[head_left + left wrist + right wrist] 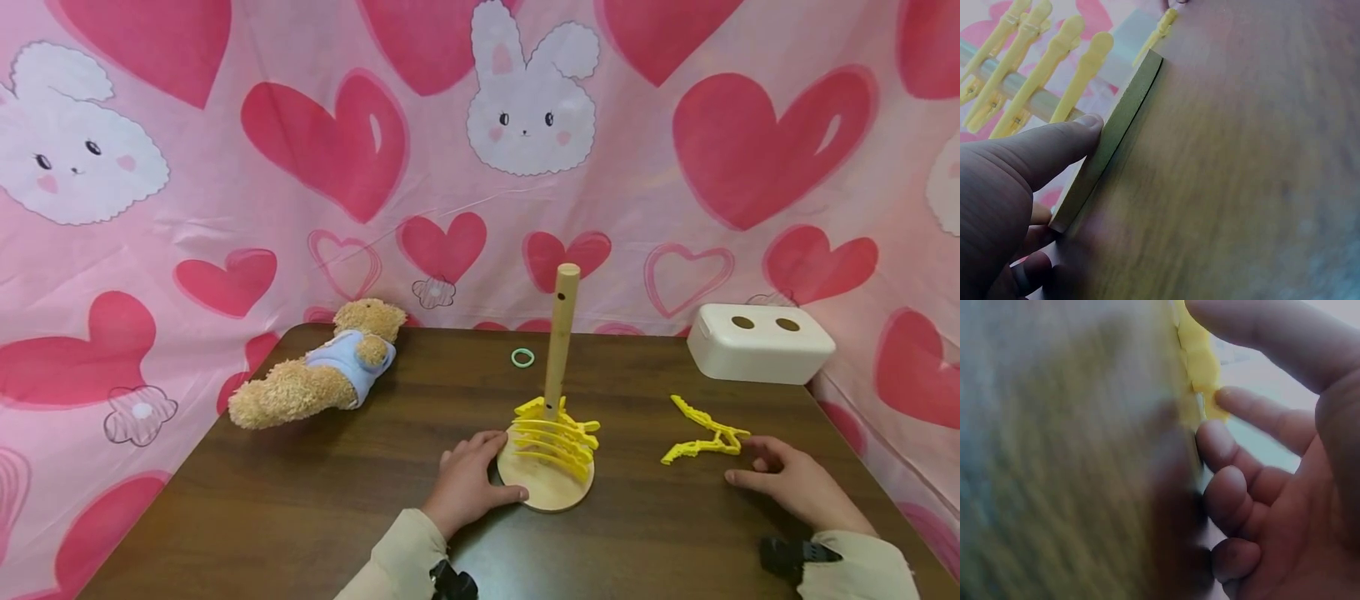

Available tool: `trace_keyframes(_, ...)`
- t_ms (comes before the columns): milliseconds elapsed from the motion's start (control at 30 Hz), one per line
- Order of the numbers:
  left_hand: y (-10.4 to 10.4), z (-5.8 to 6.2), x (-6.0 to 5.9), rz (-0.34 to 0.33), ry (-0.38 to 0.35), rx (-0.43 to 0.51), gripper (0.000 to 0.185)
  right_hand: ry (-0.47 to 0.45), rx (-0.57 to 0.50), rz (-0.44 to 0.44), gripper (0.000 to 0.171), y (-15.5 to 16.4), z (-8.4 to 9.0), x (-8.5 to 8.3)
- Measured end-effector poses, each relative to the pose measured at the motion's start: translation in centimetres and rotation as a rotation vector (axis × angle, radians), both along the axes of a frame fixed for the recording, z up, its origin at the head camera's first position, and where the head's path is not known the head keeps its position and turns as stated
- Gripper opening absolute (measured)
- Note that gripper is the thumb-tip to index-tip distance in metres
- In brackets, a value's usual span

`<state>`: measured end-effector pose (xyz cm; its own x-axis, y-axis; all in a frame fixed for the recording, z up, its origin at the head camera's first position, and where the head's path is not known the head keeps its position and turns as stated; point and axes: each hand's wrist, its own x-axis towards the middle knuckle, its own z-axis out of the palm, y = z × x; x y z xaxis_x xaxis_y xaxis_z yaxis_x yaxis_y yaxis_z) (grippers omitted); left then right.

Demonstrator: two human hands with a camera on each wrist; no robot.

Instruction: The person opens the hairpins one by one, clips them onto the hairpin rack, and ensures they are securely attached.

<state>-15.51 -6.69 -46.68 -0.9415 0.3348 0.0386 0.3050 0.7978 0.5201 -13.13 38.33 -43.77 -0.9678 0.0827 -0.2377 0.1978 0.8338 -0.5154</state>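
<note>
Fingers [486, 440] of left hand [467, 480] against base [553, 497]

Left hand [468, 483] and right hand [798, 487], both bare below cream sleeves [401, 554].
The cloth looks plain from over here; near each cuff sits a small, chunky black device [783, 557], the right one with a black strap [821, 552].

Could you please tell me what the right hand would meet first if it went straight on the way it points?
Most likely the yellow, forked plastic clip just ahead of the right hand; depth leaves actual contact unclear.
</note>
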Motion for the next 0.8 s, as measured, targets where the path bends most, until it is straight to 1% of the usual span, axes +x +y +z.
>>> trace_keyframes(67,0.0,0.1,0.0,0.008,-0.002,0.001,0.091,0.021,0.002,0.008,0.091,-0.1,-0.1,0.0)
trace_keyframes(133,0.1,0.1,0.0,0.014,-0.004,-0.001,0.092,0.038,-0.003,0.008,0.084,-0.1,-0.2,0.0)
trace_keyframes(267,0.1,0.0,0.0,0.023,-0.008,-0.008,0.092,0.056,-0.006,0.003,0.063,-0.2,-0.3,0.0)
trace_keyframes(400,0.2,0.1,-0.1,0.019,-0.006,-0.006,0.092,0.07,0.011,0.029,0.046,-0.4,-0.2,0.4)
trace_keyframes(467,0.2,0.1,-0.2,0.018,-0.005,-0.004,0.092,0.079,0.007,0.04,0.046,-0.6,-0.1,0.5)
trace_keyframes(633,0.2,0.2,-0.1,0.02,-0.004,-0.006,0.092,0.086,-0.044,0.052,0.06,-1.1,-0.3,0.2)
trace_keyframes(700,0.2,0.2,-0.1,0.019,-0.003,-0.007,0.092,0.084,-0.063,0.068,0.059,-1.2,-0.4,0.1)
trace_keyframes(800,0.1,0.1,0.0,0.013,-0.001,-0.005,0.092,0.092,-0.063,0.072,0.056,-1.5,-0.6,0.1)
